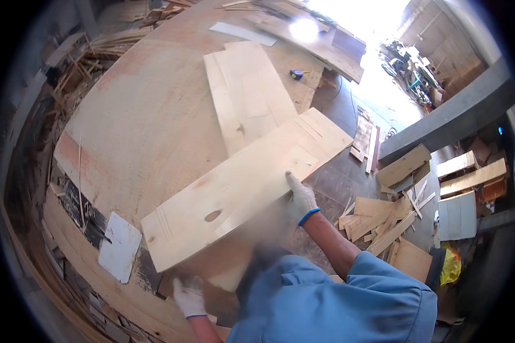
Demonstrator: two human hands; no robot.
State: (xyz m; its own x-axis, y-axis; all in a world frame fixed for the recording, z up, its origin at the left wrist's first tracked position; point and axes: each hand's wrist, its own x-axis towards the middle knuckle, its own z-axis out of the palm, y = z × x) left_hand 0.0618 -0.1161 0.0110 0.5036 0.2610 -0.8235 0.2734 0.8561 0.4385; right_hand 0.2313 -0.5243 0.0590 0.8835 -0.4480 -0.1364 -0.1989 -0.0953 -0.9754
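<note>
A long pale wooden board [252, 183] with a dark knot lies slantwise in front of me, its right end raised toward the far right. My right hand [302, 200], in a white glove with a blue cuff, grips the board's near edge, thumb on top and fingers hidden beneath. My left hand [189, 296], gloved the same way, is below the board's left end, apart from it, with its fingers spread and nothing visible in them. Beyond the held board, more pale boards [249, 94] rest on the large wooden work surface [149, 103], partly covered by it.
A blue tape measure [296, 74] sits near the work surface's far right edge, by a stack of planks [320, 48]. A white rectangular piece [120, 247] lies at the left. Wood offcuts [383, 223] are heaped on the floor to my right, near a grey beam [458, 114].
</note>
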